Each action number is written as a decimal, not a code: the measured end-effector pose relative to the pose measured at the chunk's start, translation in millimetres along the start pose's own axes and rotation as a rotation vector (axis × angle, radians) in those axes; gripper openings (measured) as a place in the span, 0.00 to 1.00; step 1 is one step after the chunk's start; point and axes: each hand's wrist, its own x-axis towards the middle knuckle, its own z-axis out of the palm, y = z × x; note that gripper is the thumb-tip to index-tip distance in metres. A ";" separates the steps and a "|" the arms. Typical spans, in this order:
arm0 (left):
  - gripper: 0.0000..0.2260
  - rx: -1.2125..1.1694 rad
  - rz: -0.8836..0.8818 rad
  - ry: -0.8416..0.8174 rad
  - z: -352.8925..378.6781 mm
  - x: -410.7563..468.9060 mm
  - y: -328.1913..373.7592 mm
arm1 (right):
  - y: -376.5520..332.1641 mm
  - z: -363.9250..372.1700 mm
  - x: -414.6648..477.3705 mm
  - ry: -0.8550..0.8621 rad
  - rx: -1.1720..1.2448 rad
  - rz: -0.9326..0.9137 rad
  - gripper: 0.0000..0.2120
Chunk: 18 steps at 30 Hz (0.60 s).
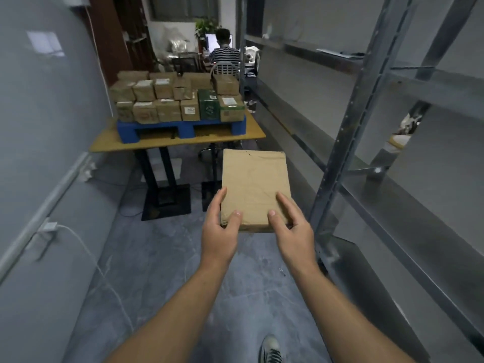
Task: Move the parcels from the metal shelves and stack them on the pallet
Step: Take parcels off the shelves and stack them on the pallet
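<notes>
Parcel (255, 184) clasped by left hand (222, 233) and right hand (291, 230) above grey floor (157, 271) beside metal shelves (340, 142).

A small stockroom, probably beside an office: grey metal shelves (343, 142) line the right wall, and taped brown cardboard parcels (170, 110) crowd a blue plastic pallet (180, 130) on a wooden table (110, 144).

Parcel labels (189, 110): blurred, probably unreadable.

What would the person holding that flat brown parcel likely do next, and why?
Probably step forward toward the blue pallet: the left hand and right hand hold the flat parcel by its near edge, and the pallet lies farther ahead.
</notes>
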 end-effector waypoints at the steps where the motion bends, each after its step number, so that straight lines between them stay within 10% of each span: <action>1: 0.24 0.010 0.004 0.013 -2.4 11.3 -3.0 | 1.3 8.4 11.0 -0.016 0.009 0.000 0.22; 18: 0.26 0.121 0.028 0.194 26.5 269.3 -47.8 | 24.7 115.6 280.2 -0.161 0.057 -0.057 0.22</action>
